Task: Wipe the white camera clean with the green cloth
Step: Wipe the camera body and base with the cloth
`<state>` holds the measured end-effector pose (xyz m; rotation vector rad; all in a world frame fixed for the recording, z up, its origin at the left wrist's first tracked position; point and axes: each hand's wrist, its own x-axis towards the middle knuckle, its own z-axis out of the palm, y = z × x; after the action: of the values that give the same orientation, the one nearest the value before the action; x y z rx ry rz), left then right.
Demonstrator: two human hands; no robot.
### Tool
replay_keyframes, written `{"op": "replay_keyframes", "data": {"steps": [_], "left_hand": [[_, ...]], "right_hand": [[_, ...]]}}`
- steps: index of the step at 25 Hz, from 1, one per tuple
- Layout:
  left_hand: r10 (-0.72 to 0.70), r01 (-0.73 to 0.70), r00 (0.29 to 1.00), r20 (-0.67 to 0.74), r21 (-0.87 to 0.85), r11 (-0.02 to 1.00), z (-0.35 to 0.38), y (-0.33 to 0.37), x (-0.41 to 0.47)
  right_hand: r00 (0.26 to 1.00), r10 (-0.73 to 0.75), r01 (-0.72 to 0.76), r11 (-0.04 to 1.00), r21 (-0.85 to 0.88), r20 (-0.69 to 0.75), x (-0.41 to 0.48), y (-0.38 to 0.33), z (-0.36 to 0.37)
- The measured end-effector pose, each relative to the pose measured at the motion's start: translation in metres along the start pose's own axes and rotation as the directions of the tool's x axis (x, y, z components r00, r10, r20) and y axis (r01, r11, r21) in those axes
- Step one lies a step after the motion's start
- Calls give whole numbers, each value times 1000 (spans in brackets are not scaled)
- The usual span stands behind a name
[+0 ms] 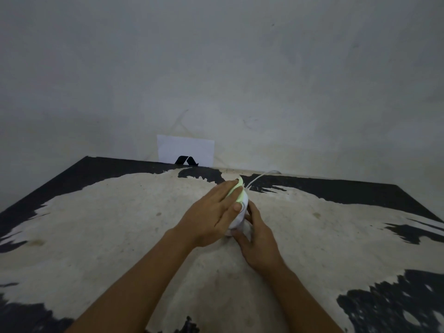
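camera: white camera (240, 216) at frame centre, on the table; smooth rounded shell, glossy; mostly hidden by both hands, so exact shape hard to read
cloth: green cloth (237, 190) pale, soft, folded over the camera's top; one pointed corner sticks up toward the wall
left hand: left hand (211, 212) lies flat over the cloth, fingers extended and together, pressing it onto the camera; thumb on the camera's side
right hand: right hand (255, 239) wrapped around the camera's lower part from the right, fingers curled on it
cable: thin white cable (260, 177) runs from behind the camera toward the table's far edge
table: table (120, 224) worn; rough beige patch over most of it, black finish left at edges and corners
wall: grey wall (216, 68), matte, scuffed
card: white card (185, 149) with black mark, leaning at wall above centre, behind table edge
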<state>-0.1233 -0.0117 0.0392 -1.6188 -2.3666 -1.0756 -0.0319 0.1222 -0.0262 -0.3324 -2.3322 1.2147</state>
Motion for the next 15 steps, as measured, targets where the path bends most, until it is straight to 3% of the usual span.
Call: {"op": "replay_keyframes", "data": {"steps": [3, 6, 9, 12, 15], "left_hand": [[-70, 71, 997, -32, 25, 997, 6, -11, -5], [-16, 21, 999, -48, 93, 995, 13, -15, -10], [-60, 62, 995, -85, 18, 998, 17, -13, -13], [7, 0, 995, -97, 74, 997, 24, -11, -16], [-196, 187, 980, -44, -155, 970, 30, -11, -19]], "right_hand": [[999, 48, -48, 999, -20, 1, 0, 3, 3], [999, 42, -42, 999, -12, -13, 0, 2, 2], [999, 46, -47, 999, -8, -19, 1, 2, 2], [998, 66, -66, 998, 0, -9, 2, 1, 3], [997, 67, -66, 998, 13, -27, -1, -2, 2]]}}
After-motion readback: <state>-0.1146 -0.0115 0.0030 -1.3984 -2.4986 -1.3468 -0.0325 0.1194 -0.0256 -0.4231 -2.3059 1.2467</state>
